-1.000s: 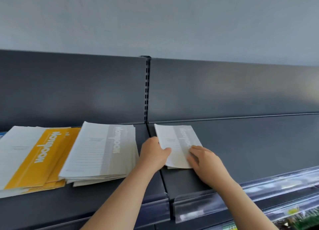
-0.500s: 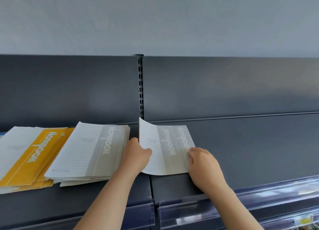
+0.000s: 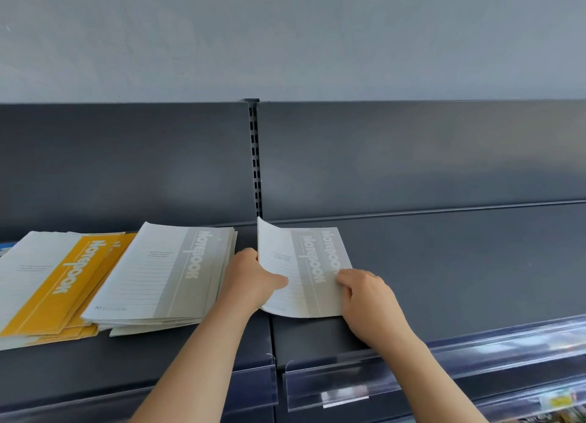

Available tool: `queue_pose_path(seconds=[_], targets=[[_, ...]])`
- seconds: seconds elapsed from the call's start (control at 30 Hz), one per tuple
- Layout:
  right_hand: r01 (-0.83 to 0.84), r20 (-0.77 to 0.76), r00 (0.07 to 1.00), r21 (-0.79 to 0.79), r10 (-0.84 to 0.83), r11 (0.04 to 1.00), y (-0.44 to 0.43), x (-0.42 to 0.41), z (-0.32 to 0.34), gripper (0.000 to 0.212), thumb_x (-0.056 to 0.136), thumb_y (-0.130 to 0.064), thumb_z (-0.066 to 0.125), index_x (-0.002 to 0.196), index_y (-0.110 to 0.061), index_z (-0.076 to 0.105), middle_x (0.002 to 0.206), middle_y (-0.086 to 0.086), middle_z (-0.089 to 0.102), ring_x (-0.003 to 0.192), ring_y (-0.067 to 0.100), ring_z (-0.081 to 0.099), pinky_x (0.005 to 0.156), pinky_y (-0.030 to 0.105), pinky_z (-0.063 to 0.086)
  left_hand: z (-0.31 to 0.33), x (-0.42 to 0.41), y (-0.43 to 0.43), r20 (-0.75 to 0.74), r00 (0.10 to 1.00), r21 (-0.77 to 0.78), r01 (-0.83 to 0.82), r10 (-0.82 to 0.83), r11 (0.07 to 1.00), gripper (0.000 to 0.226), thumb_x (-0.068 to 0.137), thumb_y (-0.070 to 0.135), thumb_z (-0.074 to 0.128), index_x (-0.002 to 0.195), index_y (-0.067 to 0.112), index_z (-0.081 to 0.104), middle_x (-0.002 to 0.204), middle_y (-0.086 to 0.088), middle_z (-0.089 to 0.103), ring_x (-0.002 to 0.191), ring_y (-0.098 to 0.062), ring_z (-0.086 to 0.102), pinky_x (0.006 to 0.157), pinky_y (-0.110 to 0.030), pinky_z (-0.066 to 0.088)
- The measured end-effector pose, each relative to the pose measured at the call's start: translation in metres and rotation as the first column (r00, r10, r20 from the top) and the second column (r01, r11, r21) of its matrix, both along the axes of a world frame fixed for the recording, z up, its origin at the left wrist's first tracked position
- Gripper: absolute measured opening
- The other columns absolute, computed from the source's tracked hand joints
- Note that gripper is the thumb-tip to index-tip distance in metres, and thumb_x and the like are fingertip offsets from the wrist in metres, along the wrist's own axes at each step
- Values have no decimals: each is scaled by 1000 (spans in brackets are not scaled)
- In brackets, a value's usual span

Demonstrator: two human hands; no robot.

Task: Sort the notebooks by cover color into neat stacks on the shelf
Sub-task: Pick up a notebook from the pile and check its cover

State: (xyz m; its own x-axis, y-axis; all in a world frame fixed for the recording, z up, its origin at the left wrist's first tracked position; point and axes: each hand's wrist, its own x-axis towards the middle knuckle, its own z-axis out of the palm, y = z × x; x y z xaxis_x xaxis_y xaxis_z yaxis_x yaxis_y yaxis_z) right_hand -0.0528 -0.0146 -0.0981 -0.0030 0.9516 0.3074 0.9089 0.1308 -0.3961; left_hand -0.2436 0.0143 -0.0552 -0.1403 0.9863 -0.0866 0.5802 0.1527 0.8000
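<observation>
Top thin grey paper-covered notebook (image 3: 298, 270) of a small pile, lifted along its left long edge and curled upward, pinched there between thumb and fingers (image 3: 276, 280) of the left hand (image 3: 253, 280); right long edge still down, lying on a second grey notebook (image 3: 336, 251) beneath. Right hand (image 3: 367, 295) flat-curled at the right side of that pile, fingertips (image 3: 342, 275) pressing the lower cover in place, closed on nothing. Long axis of both covers running away from the fingers toward the dark back panel of the grey metal shelf (image 3: 444, 264). Just to the left of the left-hand fingers, almost touching the knuckles, a taller, slightly fanned stack of matching grey notebooks (image 3: 165, 273); further left, a looser stack of yellow-and-white notebooks (image 3: 60, 283). Probable next move a short carry leftward: destination beside the left hand, far closer to it than to the right. Main hazard, by the look of it: a thin cover buckling or catching on the fanned edges when laid across, so a level, square lowering with long axes matched is needed.
</observation>
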Motion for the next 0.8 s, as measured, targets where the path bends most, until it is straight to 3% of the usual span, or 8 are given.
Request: queue_pose_path(seconds=[0.2, 0.37, 0.53, 0.67, 0.8], targets=[[-19, -64, 998, -31, 17, 999, -1, 3, 0, 14, 77, 0, 33, 69, -8, 41, 61, 2, 39, 57, 20, 30, 50, 28, 26, -3, 2, -3, 60, 998, -65, -10, 14, 998, 37, 70, 12, 78, 98, 4, 57, 99, -6, 65, 88, -23, 65, 73, -36, 55], [124, -121, 984, -54, -130, 991, -1, 3, 3, 19, 74, 7, 35, 64, -9, 34, 64, 1, 39, 60, 16, 30, 47, 24, 22, -2, 7, -5, -13, 1000, -2, -6, 6, 1000, 27, 75, 8, 70, 99, 8, 57, 96, -2, 64, 85, -19, 63, 64, -30, 52], [73, -94, 993, -51, -78, 996, -7, 1, 10, 25, 73, 5, 35, 59, -13, 26, 56, -1, 29, 54, 15, 22, 46, 25, 16, 0, 2, -7, 0, 1000, 23, -9, 9, 1000, 20, 78, 2, 66, 83, 13, 51, 85, 1, 60, 80, -21, 61, 60, -29, 48], [76, -171, 982, -10, -76, 997, -6, 3, 7, 18, 81, -5, 42, 62, -4, 41, 55, 3, 38, 54, 16, 25, 48, 28, 24, -4, 1, -10, 54, 998, 17, 9, -10, 1000, 23, 81, 2, 65, 96, 12, 50, 89, 2, 58, 75, -13, 56, 60, -26, 49], [51, -217, 975, -16, -54, 999, -5, 4, 5, 15, 82, -17, 48, 75, -7, 57, 68, 10, 58, 57, 20, 37, 51, 33, 39, -7, -2, -15, 138, 990, 85, -15, 3, 996, 33, 83, 2, 63, 104, 20, 45, 101, 3, 59, 87, -14, 58, 68, -29, 52]])
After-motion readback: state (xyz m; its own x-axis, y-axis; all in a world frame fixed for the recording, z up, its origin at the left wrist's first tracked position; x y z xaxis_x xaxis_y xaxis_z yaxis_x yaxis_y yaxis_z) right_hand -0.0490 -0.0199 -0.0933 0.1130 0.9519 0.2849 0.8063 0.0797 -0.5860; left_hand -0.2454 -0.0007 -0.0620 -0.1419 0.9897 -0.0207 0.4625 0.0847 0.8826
